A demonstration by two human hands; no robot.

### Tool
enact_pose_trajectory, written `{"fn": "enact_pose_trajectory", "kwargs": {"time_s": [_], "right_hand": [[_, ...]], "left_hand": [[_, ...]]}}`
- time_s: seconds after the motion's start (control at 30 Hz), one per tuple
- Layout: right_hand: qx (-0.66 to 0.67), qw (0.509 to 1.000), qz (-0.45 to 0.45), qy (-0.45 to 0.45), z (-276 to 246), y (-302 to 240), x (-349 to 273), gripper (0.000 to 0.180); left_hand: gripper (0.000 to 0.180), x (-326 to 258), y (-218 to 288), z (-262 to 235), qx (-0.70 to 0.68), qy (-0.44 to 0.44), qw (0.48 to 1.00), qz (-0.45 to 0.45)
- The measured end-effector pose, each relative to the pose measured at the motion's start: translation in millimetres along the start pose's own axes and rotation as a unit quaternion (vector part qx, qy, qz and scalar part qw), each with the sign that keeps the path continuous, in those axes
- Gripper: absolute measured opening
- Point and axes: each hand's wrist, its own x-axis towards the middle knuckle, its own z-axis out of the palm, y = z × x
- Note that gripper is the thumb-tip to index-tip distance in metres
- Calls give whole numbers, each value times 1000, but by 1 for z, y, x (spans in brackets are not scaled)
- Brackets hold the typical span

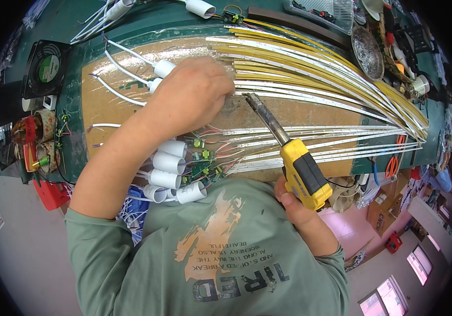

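Note:
My left hand (197, 87) reaches over the brown board. Its fingers are pinched together near the left ends of the LED strips (299, 68), and what they hold is hidden. In my right hand (299, 210), close to my body, is a soldering iron (291, 147) with a yellow and black handle. Its metal barrel slants up and left, the dark tip just right of my left fingers. White lamp sockets (165, 68) with white cables lie partly behind my left hand. Nearer me are more white sockets (168, 162) and small green circuit boards (202, 164), wired to a second row of strips (315, 138).
The brown board (268, 113) rests on a green work surface (147, 31). At the left stands a black fan (47, 68). A clear plastic tray (320, 13), a dark oval dish (367, 52) and assorted tools are at the far right. Orange cable (393, 164) hangs at the right edge.

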Motion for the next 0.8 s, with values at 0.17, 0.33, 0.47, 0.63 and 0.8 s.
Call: {"fn": "enact_pose_trajectory", "kwargs": {"time_s": [0.17,0.33,0.47,0.63,0.8], "right_hand": [[38,999,-1,35,6,-4,3,32],[55,998,11,36,6,-4,3,31],[9,999,14,32,5,-3,2,31],[18,998,30,51,8,-7,3,30],[-11,999,21,39,5,-6,3,28]], "left_hand": [[11,-1,0,1,0,1,1000,-3],[11,-1,-1,2,4,-1,1000,-4],[11,-1,-1,2,3,1,1000,-4],[11,-1,0,2,7,2,1000,-3],[10,0,0,2,-2,6,1000,1]]}}
